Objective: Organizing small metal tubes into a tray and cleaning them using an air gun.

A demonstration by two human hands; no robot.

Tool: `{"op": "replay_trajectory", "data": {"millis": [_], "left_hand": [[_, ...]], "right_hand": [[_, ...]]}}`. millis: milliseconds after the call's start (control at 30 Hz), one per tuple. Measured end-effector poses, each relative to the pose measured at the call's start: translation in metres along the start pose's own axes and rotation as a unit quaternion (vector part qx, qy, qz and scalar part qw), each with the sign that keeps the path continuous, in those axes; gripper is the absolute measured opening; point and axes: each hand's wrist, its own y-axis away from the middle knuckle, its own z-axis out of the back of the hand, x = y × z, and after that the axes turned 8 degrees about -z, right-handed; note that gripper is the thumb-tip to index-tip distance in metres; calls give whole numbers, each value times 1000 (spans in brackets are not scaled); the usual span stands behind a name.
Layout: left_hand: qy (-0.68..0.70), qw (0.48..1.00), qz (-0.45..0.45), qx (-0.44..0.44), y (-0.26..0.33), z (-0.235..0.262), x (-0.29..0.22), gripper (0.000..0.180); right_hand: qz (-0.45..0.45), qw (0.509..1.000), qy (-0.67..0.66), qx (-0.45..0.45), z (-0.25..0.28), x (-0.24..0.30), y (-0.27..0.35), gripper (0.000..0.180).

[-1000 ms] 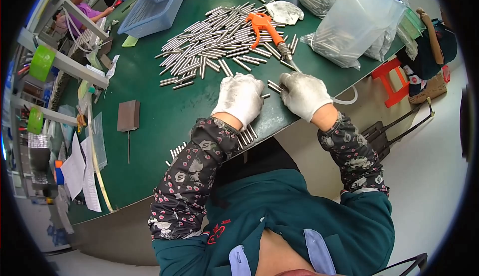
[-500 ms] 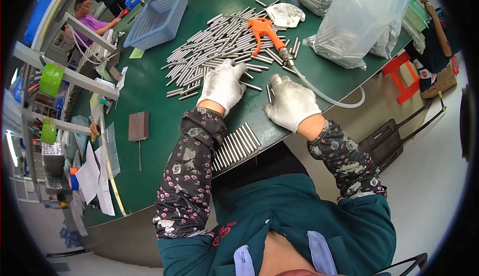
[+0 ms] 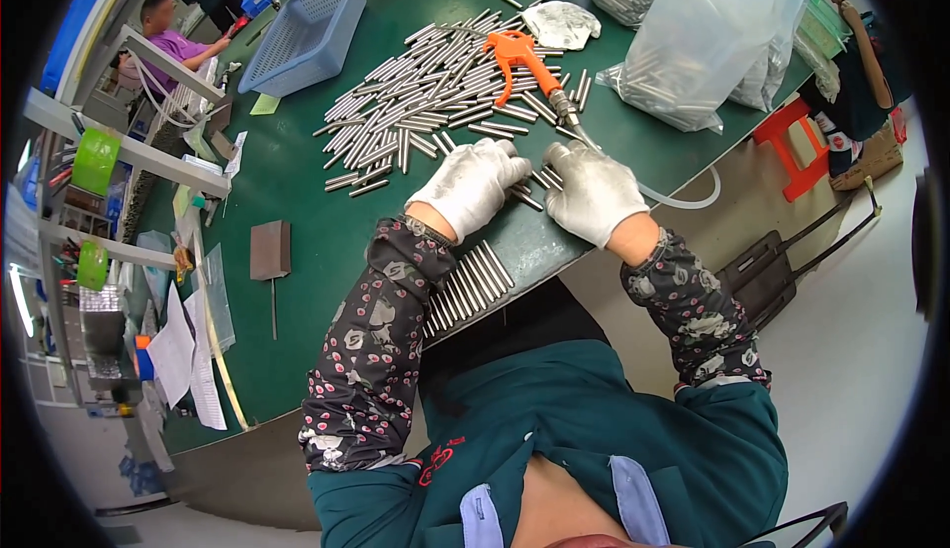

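Both my hands wear white gloves and come close together over the near edge of the green table (image 3: 366,300). My left hand (image 3: 470,184) is closed, its fingertips at short metal pins that poke out to its right. My right hand (image 3: 596,194) is also closed, with metal pins (image 3: 548,180) showing at its fingertips on the left. Beyond them spreads a loose pile of metal pins (image 3: 426,93). A neat row of metal pins (image 3: 469,291) lies side by side along the table edge, partly behind my left sleeve. My palms hide how many pins each hand holds.
An orange air blow gun (image 3: 524,58) with a clear hose lies on the pile's right, by a crumpled white cloth (image 3: 561,25). Bags of pins (image 3: 683,53) stand at the right. A blue basket (image 3: 307,33) and a brown block (image 3: 270,249) are left. A person (image 3: 178,43) sits beyond.
My left hand has drawn back from the pile, moving right and toward me, close to my right hand. My right hand has shifted slightly right, with pins still at its fingertips.
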Motion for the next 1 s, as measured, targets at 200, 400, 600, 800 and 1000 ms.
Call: {"op": "replay_trajectory", "data": {"millis": [200,400,600,800,1000], "left_hand": [[98,986,-62,-116,1,-12,3,34],[87,989,-81,-87,2,-7,2,33],[88,995,-23,-35,7,-1,-2,31],[135,991,22,-11,4,1,2,25],[214,972,97,-4,10,1,5,24]], "right_hand": [[53,998,-36,-20,-3,-1,2,21],[23,1000,-19,5,-3,-3,-2,26],[6,1000,11,12,2,-2,1,26],[48,999,-10,-2,-5,-3,4,23],[55,998,-17,-11,-1,4,8,30]]}}
